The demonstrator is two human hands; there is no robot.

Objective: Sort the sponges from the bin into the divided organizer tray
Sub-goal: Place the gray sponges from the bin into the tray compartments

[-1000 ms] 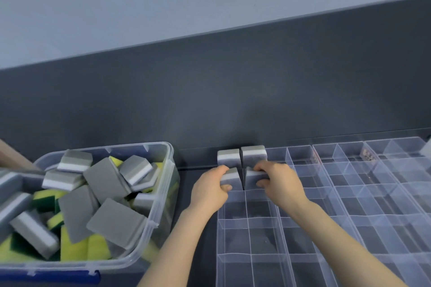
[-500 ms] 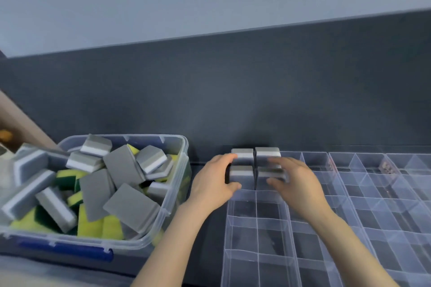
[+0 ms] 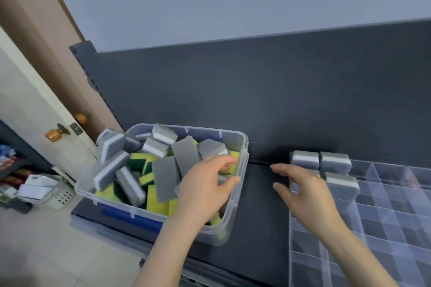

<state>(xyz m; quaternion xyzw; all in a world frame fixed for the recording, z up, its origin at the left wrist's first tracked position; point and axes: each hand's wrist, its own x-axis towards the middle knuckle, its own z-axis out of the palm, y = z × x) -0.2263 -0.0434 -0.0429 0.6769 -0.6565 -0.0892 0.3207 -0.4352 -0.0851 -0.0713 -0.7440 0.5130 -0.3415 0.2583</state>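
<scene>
Clock is as seen from the head camera, with 12 away from the person.

**Changed:**
- The view has swung left, so a door (image 3: 30, 105) and floor clutter at 9 o'clock now show; neither was in view a second ago.
- Both hands have left the tray, where they were pressing grey sponges into its 11 o'clock corner.

**Now:**
- The bin (image 3: 243, 171) sits at 9 o'clock of the tray and is still heaped with loose sponges (image 3: 163, 179), grey and yellow-green.
- The left hand (image 3: 205, 191) is over the bin's 3 o'clock end. Its fingers are half curled and the thumb is parted from the index, with the tips down among the sponges by the rim. No pinch is visible yet.
- The right hand (image 3: 305, 196) hangs over the tray's 9 o'clock edge with fingers spread and loose, holding nothing.
- The placed sponges (image 3: 335, 162) stand as a two-by-two grey block in the 11 o'clock corner of the organizer tray (image 3: 384, 207). The near-left one is mostly hidden behind the right hand.
- The rest of the compartments look bare, apart from something small and blurred at 1 o'clock.

**Meaning:** One placement round looks finished and the next pick is starting at the bin. The task is judged early, with most sponges still to sort.
</scene>
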